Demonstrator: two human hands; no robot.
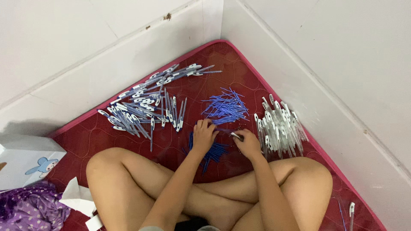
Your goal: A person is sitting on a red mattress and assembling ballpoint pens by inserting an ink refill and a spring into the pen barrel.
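A slim white-and-clear plastic pen barrel (235, 135) is pinched in the right hand (247, 143), low over the dark red quilted mattress (239, 68), just in front of a person's crossed bare legs (128, 175). The right hand's fingers are closed together around the barrel's end. The left hand (204, 134) rests curled beside it, its fingers bent down onto a thin blue plastic refill (222, 130) that runs toward the barrel; whether they grip it tightly is too small to tell. Under and between the two hands lies a small bundle of dark blue refills (212, 153), touching the left wrist's shadow. Judged from this view, the joining goes best with the barrel held steady and level, the refill lined up straight with its opening, and the push kept gentle so the thin tube does not bend. Beyond the hands, a fanned heap of blue refills (226, 107) lies in the middle of the mattress, a loose pile of white-clipped clear pen barrels (280, 128) sits just right of the right hand, and a wide scatter of assembled blue-and-white pens (150, 102) spreads to the left. White walls (321, 51) meet at the corner behind; a white paper bag with a blue cartoon figure (30, 160) and purple dotted cloth (25, 209) sit at lower left.
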